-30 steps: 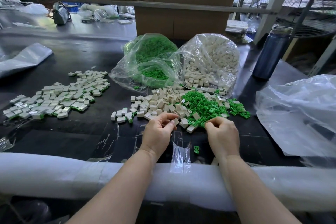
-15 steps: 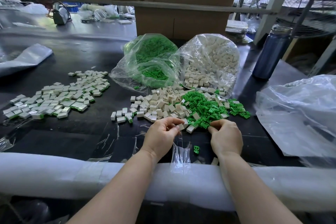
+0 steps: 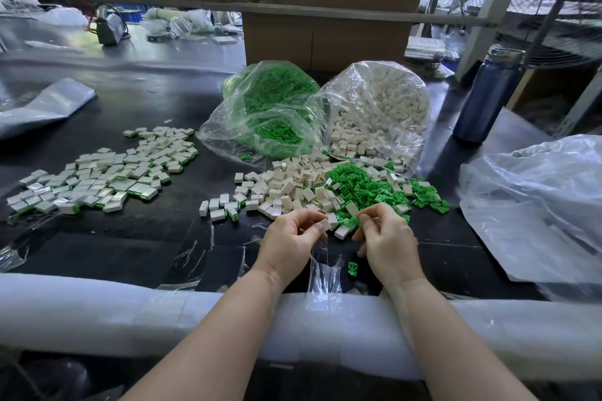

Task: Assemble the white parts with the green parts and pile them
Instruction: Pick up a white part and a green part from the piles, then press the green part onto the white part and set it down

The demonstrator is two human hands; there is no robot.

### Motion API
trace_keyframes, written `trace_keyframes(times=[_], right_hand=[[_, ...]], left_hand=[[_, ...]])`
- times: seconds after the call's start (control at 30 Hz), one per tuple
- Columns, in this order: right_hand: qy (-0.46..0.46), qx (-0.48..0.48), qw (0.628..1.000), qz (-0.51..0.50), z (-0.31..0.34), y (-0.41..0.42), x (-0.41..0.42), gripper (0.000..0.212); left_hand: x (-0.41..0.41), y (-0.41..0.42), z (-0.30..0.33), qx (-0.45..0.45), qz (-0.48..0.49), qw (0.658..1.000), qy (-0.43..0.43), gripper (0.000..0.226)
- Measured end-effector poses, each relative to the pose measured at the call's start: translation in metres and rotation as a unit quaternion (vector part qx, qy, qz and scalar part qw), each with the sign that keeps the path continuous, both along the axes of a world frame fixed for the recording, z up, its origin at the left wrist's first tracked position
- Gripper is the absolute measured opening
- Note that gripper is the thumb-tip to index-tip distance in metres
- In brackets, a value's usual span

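Table [image 3: 136,238]: black. Finished pile [image 3: 101,179] was laid far left of the loose heap [image 3: 325,189] of white and green parts. Left hand [image 3: 290,244], just below the heap, was pinched on a white part [image 3: 324,224]. Right hand [image 3: 387,238] was curled beside it; contents could not be told.
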State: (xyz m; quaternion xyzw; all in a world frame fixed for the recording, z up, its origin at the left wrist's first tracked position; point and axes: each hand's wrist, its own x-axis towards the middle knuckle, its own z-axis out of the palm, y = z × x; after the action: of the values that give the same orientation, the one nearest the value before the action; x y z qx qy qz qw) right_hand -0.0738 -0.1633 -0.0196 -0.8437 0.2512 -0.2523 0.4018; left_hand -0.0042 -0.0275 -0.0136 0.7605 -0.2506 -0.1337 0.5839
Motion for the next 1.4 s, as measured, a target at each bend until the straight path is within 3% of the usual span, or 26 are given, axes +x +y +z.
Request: trace_keyframes(times=[0.1,0.27,0.5,0.7,1.4], right_hand=[[0.043,-0.066,0.997,0.025,0.0,0.004,0.0,0.011],[0.053,-0.069,0.994,0.072,0.002,0.007,-0.001,0.011],[0.001,0.063,0.994,0.092,0.003,0.004,-0.001,0.02],[-0.069,0.208,0.967,0.133,0.009,0.004,-0.005,0.019],[-0.075,0.228,0.955,0.173,0.012,0.005,-0.006,0.018]], left_hand=[[0.0,0.0,0.001,-0.004,0.004,1.0,0.002,0.018],[-0.001,0.001,0.001,0.003,0.007,1.0,-0.001,0.019],[0.001,-0.001,0.001,0.0,0.001,1.0,0.004,0.011],[0.001,-0.001,-0.001,-0.009,-0.02,1.0,0.007,0.008],[0.002,-0.001,-0.001,0.003,-0.036,0.999,0.009,0.012]])
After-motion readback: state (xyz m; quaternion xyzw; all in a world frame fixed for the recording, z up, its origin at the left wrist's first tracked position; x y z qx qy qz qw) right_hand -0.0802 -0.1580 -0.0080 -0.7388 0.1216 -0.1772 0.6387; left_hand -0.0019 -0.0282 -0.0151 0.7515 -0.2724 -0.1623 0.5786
